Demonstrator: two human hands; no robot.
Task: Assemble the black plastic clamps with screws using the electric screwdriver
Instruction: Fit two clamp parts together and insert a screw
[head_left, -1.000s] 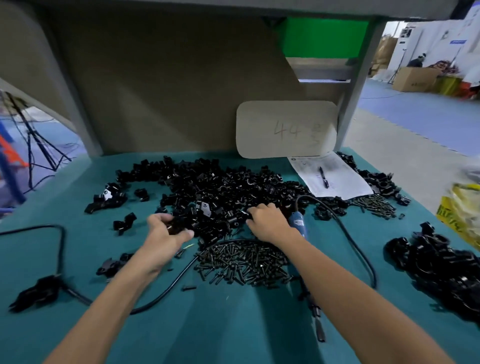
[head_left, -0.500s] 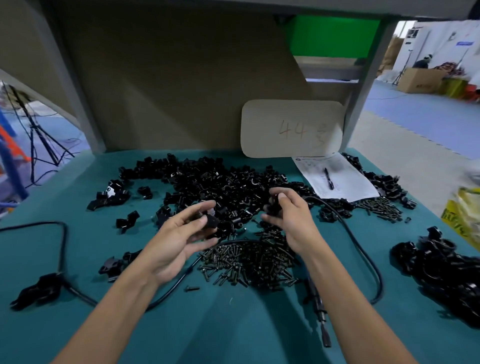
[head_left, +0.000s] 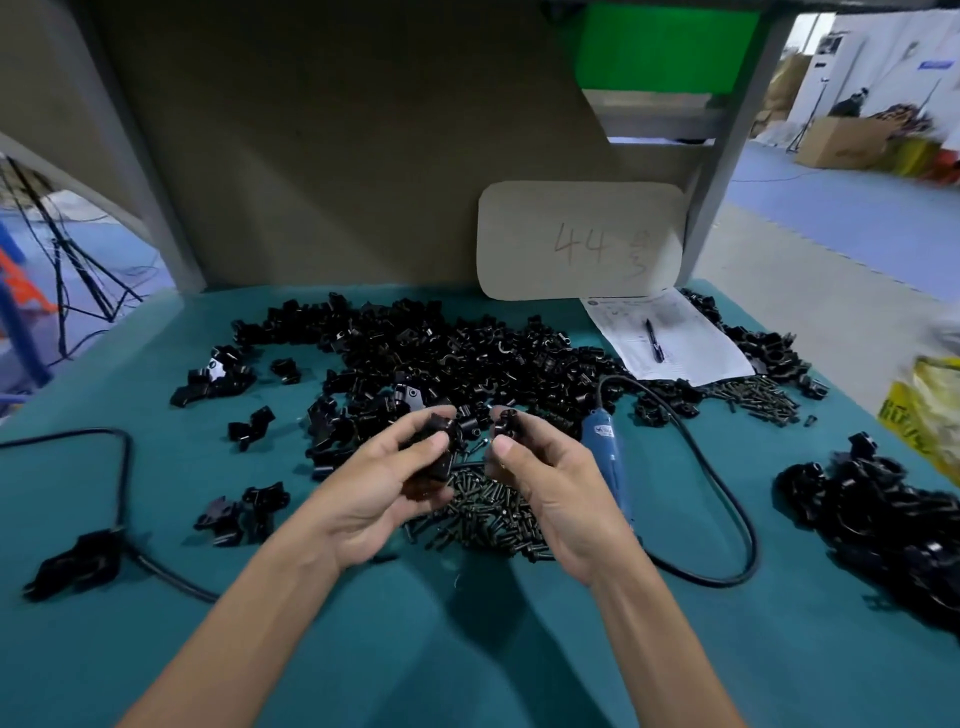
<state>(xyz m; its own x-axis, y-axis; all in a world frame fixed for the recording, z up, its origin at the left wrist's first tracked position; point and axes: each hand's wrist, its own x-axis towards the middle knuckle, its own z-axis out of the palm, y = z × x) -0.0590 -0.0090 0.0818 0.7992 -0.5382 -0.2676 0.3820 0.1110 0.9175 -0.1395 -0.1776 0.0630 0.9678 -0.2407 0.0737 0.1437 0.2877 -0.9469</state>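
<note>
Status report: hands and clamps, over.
Left hand grips black clamp piece. Right hand pinches second clamp piece. Electric screwdriver lies untouched beside right hand. Nothing blocking.

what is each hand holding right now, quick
Left hand: grips a black clamp piece.
Right hand: pinches a second black clamp piece between thumb and fingertips.
</note>
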